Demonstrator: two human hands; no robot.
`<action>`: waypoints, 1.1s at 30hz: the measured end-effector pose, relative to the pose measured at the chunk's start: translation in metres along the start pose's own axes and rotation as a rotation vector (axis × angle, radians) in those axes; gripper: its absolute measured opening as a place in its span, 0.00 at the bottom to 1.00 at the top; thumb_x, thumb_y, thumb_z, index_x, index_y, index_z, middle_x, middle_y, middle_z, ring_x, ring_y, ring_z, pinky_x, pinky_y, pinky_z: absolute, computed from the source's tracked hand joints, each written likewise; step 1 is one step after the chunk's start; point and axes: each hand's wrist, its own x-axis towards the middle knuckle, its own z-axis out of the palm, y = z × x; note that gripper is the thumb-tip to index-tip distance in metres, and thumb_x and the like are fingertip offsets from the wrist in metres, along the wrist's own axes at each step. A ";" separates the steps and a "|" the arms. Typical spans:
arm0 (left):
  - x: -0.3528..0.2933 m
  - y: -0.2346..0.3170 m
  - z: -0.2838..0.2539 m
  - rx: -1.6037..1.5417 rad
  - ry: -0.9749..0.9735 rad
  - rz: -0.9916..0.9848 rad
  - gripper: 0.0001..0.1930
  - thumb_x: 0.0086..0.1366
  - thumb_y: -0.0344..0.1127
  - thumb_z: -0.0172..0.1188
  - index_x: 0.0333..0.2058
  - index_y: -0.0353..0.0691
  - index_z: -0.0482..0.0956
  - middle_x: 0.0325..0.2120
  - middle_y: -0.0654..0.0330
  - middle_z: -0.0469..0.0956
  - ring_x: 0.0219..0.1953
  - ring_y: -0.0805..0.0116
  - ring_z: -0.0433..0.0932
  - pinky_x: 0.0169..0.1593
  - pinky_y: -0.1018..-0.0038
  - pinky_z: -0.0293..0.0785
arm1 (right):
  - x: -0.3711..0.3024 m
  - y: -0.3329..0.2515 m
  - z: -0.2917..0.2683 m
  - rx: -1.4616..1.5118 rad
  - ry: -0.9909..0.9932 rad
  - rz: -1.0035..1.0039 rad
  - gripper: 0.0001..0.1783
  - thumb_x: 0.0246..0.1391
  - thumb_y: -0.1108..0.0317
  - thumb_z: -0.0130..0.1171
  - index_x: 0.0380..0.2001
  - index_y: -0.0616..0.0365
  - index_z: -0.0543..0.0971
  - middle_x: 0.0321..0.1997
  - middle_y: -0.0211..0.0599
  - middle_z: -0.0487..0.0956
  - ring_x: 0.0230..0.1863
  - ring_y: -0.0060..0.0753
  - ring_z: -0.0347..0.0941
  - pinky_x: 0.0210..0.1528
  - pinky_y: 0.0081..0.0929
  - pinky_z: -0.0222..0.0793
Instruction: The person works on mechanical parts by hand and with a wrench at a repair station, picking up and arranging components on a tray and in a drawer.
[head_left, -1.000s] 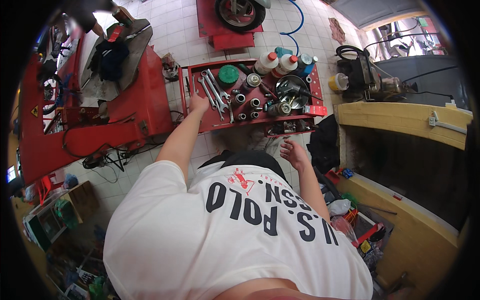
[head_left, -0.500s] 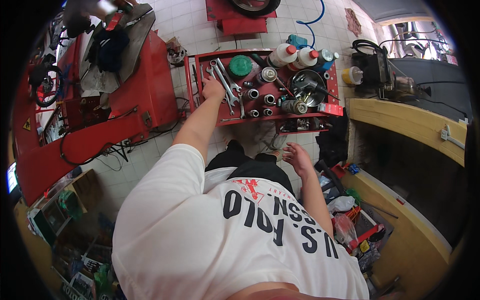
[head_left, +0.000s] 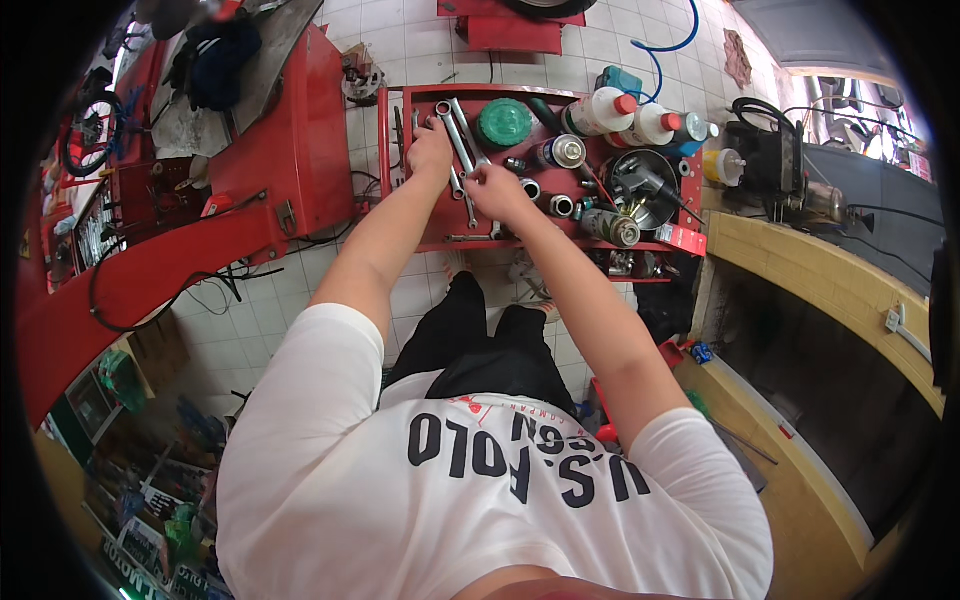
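On the left part of a red metal tool tray point(head_left: 425, 238) lie several combination wrenches point(head_left: 455, 135). My left hand point(head_left: 430, 155) is among the leftmost ones, fingers curled down onto a wrench that the hand mostly covers. Just to its right, my right hand point(head_left: 497, 192) has its fingertips pinched at the jaw end of a wrench. Several sockets point(head_left: 560, 205) stand beside the right hand. Beyond it sit a green round container point(head_left: 504, 122) and a spray can point(head_left: 565, 152) lying tilted.
White bottles with red caps point(head_left: 600, 112) and a metal bowl point(head_left: 655, 215) holding an air tool point(head_left: 640, 182) fill the tray's right side. A red machine point(head_left: 290, 150) stands at left. A blue hose point(head_left: 660, 65) lies on the tiled floor.
My right hand has come up from beside my body onto the wrenches. My left hand stays over the left wrenches. The view has shifted slightly.
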 end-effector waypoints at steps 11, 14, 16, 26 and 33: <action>0.012 -0.005 -0.002 -0.019 0.011 0.013 0.22 0.75 0.35 0.49 0.65 0.37 0.66 0.42 0.44 0.80 0.35 0.49 0.89 0.33 0.57 0.87 | 0.076 0.008 0.050 -0.413 0.078 0.243 0.12 0.61 0.69 0.56 0.44 0.65 0.81 0.44 0.59 0.86 0.47 0.58 0.86 0.49 0.50 0.83; 0.012 0.004 -0.011 -0.078 -0.020 -0.009 0.20 0.76 0.35 0.49 0.62 0.36 0.67 0.42 0.44 0.81 0.37 0.48 0.89 0.36 0.57 0.88 | 0.081 0.022 0.059 -0.527 0.138 0.196 0.11 0.65 0.69 0.53 0.44 0.62 0.81 0.42 0.54 0.87 0.44 0.53 0.87 0.44 0.47 0.85; 0.012 0.002 -0.013 -0.063 -0.011 -0.006 0.17 0.76 0.35 0.49 0.59 0.35 0.68 0.41 0.44 0.82 0.38 0.48 0.89 0.36 0.57 0.88 | 0.087 0.023 0.063 -0.573 0.150 0.174 0.12 0.66 0.68 0.51 0.44 0.61 0.81 0.41 0.52 0.88 0.43 0.51 0.88 0.43 0.46 0.85; -0.012 0.005 -0.061 -0.356 -0.107 -0.075 0.29 0.65 0.40 0.66 0.57 0.28 0.66 0.45 0.36 0.82 0.48 0.38 0.85 0.53 0.52 0.83 | 0.105 0.032 0.077 -0.544 0.149 0.209 0.16 0.69 0.63 0.47 0.45 0.61 0.81 0.37 0.52 0.88 0.40 0.53 0.88 0.41 0.47 0.85; -0.055 -0.033 -0.063 -0.662 -0.170 -0.089 0.20 0.61 0.40 0.64 0.44 0.29 0.77 0.40 0.37 0.85 0.46 0.38 0.85 0.52 0.53 0.80 | 0.104 0.025 0.075 -0.423 0.096 0.279 0.19 0.67 0.63 0.48 0.42 0.64 0.85 0.40 0.55 0.88 0.44 0.55 0.88 0.46 0.48 0.85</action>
